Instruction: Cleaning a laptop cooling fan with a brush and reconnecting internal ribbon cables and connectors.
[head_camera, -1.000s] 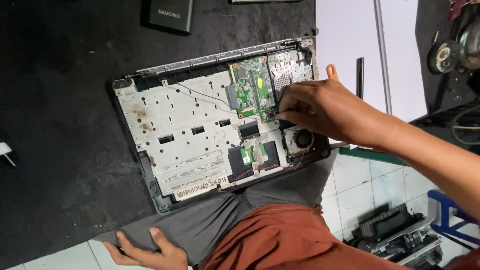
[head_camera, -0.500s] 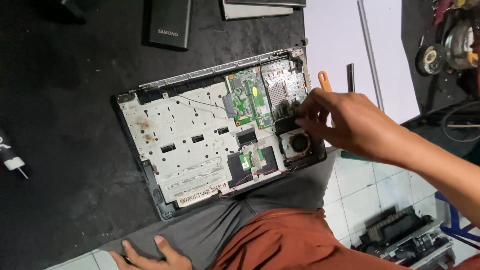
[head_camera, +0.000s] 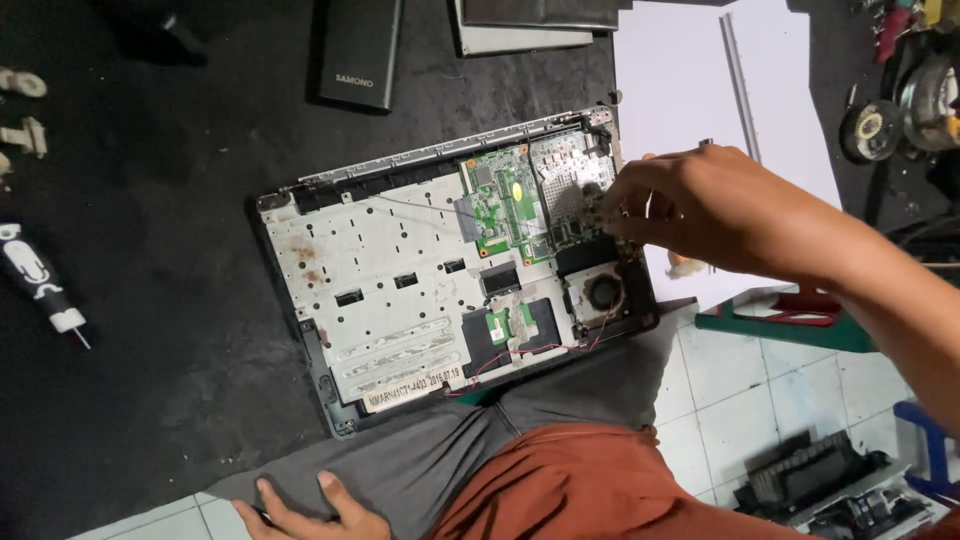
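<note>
Right hand fingers: the fingers (head_camera: 628, 205) of the right hand (head_camera: 715, 210) are bent and drawn together at the tips, pressed down at the right edge of the green printed circuit board (head_camera: 515, 200); whether a small part is pinched between them cannot be told.
Right hand position: reaches in from the right, over the upper right corner of the opened laptop base.
Left hand fingers: the left hand (head_camera: 305, 510) lies at the bottom edge of the view with its fingers (head_camera: 268, 492) spread flat against the grey cloth of the trousers (head_camera: 480, 455); it grips nothing.
Laptop: an opened dark laptop base with a stained white metal inner frame (head_camera: 390, 290) lies tilted on the black surface (head_camera: 150, 300), its lower edge resting on the person's leg.
Circuit board: seated in the upper right part of the laptop base, beside a silver perforated shield (head_camera: 565, 185).
Fan: a round black cooling fan (head_camera: 602, 292) sits just below the right hand, in the lower right corner of the base.
Wires: thin red and black wires (head_camera: 520, 358) run along the lower right edge of the base.
Surroundings, left: a black-and-white screwdriver (head_camera: 40, 283) lies well apart on the surface.
Surroundings, top: a flat black rectangular case (head_camera: 360, 50) lies above the laptop.
Surroundings, right: a white sheet (head_camera: 700, 90) lies beneath the right hand, with a thin grey metal strip (head_camera: 740, 85) on it.
</note>
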